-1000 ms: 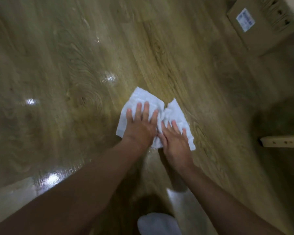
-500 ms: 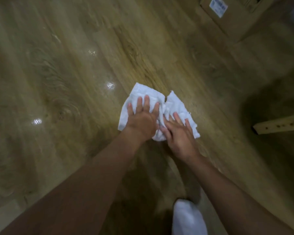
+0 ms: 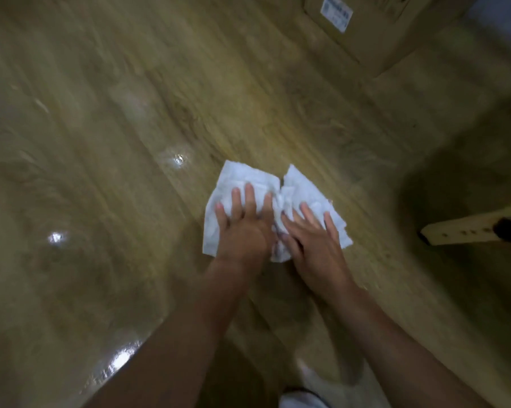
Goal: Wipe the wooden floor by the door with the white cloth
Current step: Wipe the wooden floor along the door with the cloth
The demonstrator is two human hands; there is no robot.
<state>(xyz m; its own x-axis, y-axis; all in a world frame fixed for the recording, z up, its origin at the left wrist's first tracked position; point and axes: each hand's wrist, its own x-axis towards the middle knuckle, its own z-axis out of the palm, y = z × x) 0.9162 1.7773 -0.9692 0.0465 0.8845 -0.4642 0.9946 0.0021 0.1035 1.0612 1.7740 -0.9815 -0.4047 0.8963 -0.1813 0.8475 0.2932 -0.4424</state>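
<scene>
wooden floor fills nearly all of your view, its grain running on a slant and smeared by blur. your two bare forearms reach in from the bottom edge, the left forearm from the lower left and the right forearm from the lower right. a cardboard box sits at the top right, cut off by the frame, well apart from your hands. the white cloth lies flat on the floor just right of centre, bunched into folds along its middle, its corners spread to either side. a pale strip with a row of small holes juts in from the right edge across a dark shadow; what it belongs to you cannot tell. your left hand presses palm down on the left half of the cloth, fingers straight and a little apart. your right hand presses palm down on the right half, fingers straight and fanned. the two hands lie just beside each other with the bunched fold between them. a white rounded shape sits at the bottom edge between your arms, too blurred to name. a white printed label is stuck on the box. small bright glints dot the floor left of the cloth.
</scene>
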